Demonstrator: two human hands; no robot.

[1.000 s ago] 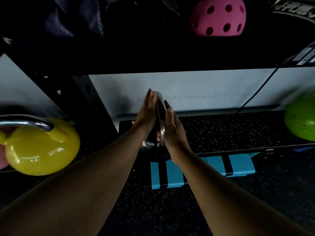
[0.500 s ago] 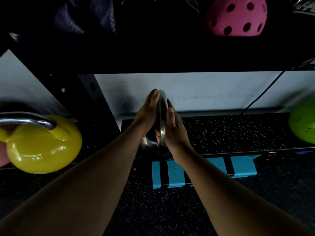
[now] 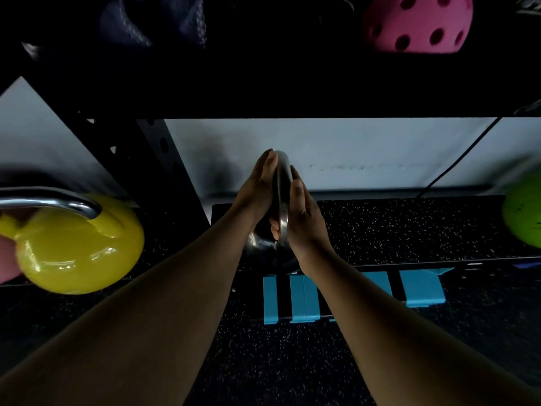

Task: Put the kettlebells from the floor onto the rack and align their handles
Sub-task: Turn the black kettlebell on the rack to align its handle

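- Your left hand (image 3: 257, 186) and right hand (image 3: 301, 218) press flat-palmed on either side of the steel handle (image 3: 282, 183) of the black kettlebell (image 3: 260, 247), fingers extended rather than curled.
- It sits on the rack shelf (image 3: 395, 227), with the yellow kettlebell (image 3: 76, 247) at nine o'clock and the green kettlebell (image 3: 524, 215) at three.
- You seem to be aligning the handle; next, likely twist it to match the neighbours, then let go.

Head cam, down toward rack (image 3: 263, 92)

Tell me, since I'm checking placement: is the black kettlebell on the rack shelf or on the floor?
On the shelf. The black kettlebell sits on the speckled rack shelf, handle up, between both hands.
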